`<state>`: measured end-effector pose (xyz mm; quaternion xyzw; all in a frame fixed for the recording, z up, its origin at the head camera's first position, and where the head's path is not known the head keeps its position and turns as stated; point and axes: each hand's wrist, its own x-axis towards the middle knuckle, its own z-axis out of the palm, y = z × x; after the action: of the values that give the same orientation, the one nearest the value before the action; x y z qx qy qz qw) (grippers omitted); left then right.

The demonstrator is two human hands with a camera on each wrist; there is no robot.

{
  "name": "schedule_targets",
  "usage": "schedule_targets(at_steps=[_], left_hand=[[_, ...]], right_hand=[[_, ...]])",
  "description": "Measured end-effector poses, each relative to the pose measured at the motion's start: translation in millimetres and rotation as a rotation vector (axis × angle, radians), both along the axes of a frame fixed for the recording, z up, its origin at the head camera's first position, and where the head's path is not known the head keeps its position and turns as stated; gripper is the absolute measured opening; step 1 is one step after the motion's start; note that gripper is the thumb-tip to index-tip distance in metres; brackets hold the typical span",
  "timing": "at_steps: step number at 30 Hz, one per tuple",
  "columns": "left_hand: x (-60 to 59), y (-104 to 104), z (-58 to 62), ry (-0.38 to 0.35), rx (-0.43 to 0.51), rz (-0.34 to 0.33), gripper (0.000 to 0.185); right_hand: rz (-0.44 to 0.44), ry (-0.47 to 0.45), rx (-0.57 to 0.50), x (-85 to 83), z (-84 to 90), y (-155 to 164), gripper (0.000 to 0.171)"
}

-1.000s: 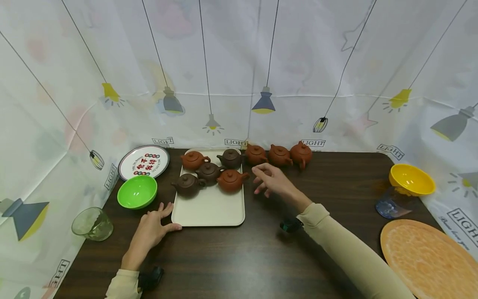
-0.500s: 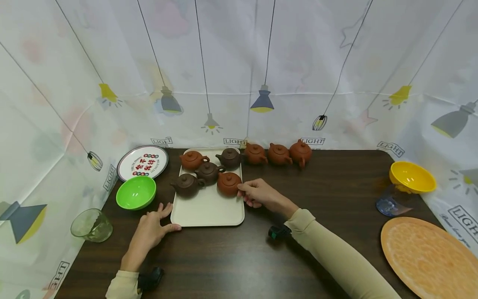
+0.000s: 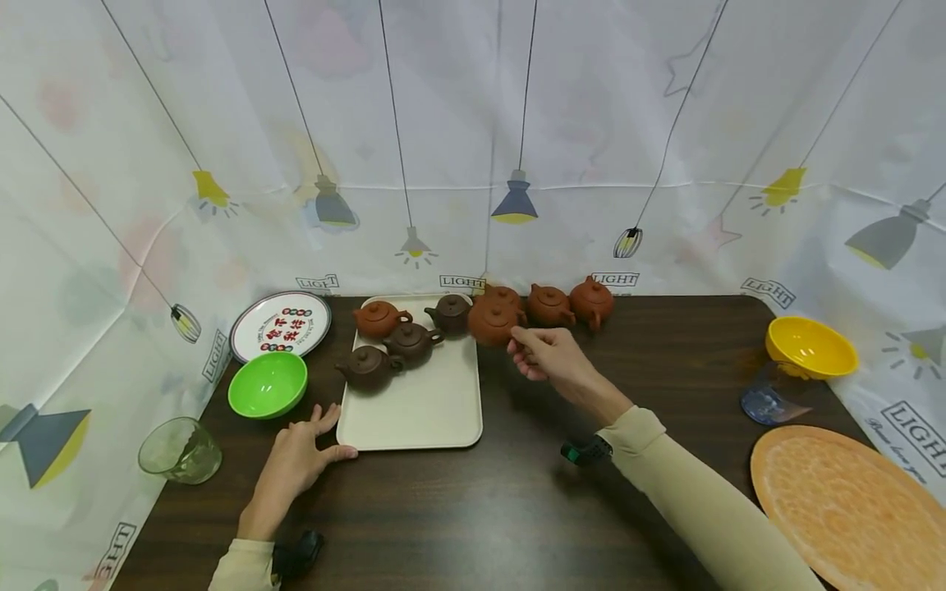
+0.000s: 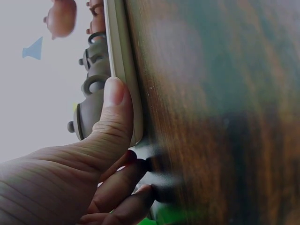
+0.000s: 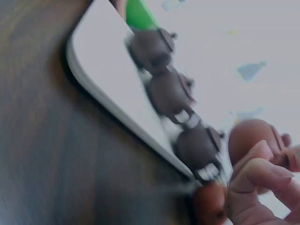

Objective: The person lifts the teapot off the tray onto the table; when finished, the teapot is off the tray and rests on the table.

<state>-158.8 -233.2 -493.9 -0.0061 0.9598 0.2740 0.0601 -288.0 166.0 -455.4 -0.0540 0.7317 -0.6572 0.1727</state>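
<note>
One reddish-brown clay teapot point(image 3: 491, 322) is held by the right hand point(image 3: 550, 357), fingers pinched on it, just past the far right corner of the cream rectangular plastic tray point(image 3: 414, 410). Four teapots are counted on the tray: three dark brown, one reddish. Three more reddish teapots are lined up on the dark wooden counter point(image 3: 517, 492) right of the tray. The left hand point(image 3: 296, 460) lies flat, thumb against the tray's near left corner.
</note>
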Motion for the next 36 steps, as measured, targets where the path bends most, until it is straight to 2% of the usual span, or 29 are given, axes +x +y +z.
schedule_targets(at_steps=[5, 11, 14, 19, 23, 27, 36], left_hand=[[0.5, 0.3, 0.0, -0.003, 0.001, 0.002, 0.086], [0.7, -1.2, 0.4, 0.007, 0.002, 0.000, 0.086], [0.5, -1.6, -0.4, 0.005, 0.004, -0.001, 0.087], [0.1, -1.3, -0.9, 0.007, 0.004, -0.002, 0.087], [1.0, -0.8, -1.3, 0.000, 0.010, 0.002, 0.086], [1.5, -1.2, -1.9, -0.009, 0.016, 0.010, 0.087], [-0.2, -1.4, 0.7, -0.006, 0.020, 0.002, 0.087]], right_hand=[[-0.211, 0.086, -0.066, -16.6, 18.0, 43.4, 0.041], [-0.436, 0.089, -0.195, -42.9, 34.5, 96.9, 0.037], [-0.540, 0.085, -0.205, -49.9, 31.2, 123.9, 0.036], [-0.671, 0.000, -0.156, -51.1, 8.5, 152.1, 0.039], [-0.692, -0.082, -0.144, -50.4, -12.9, 158.9, 0.039], [-0.676, -0.087, -0.117, -53.3, -27.4, 158.2, 0.039], [-0.624, -0.099, -0.045, -59.3, -32.3, 154.7, 0.039]])
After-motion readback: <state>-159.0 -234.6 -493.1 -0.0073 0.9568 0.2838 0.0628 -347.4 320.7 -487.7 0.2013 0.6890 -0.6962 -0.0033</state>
